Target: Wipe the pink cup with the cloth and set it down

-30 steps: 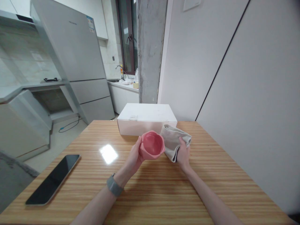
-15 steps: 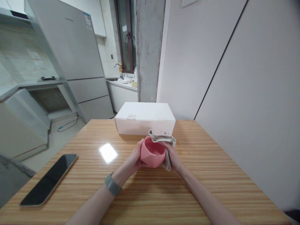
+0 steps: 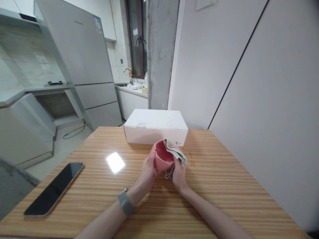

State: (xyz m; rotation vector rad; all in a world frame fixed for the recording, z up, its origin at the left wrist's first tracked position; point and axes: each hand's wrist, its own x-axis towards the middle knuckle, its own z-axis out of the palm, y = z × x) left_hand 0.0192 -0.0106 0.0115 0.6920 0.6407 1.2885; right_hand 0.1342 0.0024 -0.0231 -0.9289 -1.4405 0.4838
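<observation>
A pink faceted cup (image 3: 161,157) is held just above the wooden table (image 3: 224,186), tipped with its mouth facing away from me. My left hand (image 3: 147,172) grips its left side, fingers wrapped round it. A beige cloth (image 3: 175,153) is draped over the cup's right rim and partly into its mouth. My right hand (image 3: 178,172) presses that cloth against the cup, fingers closed on it. A grey watch band sits on my left wrist.
A white flat box (image 3: 156,125) lies just behind the cup at the table's far edge. A dark phone (image 3: 53,189) rests face up at the left front. A grey wall runs close along the right; a fridge and kitchen counter stand beyond.
The cloth, first held beside the cup, has been brought over its rim and into its mouth. The cup has tipped further away from me.
</observation>
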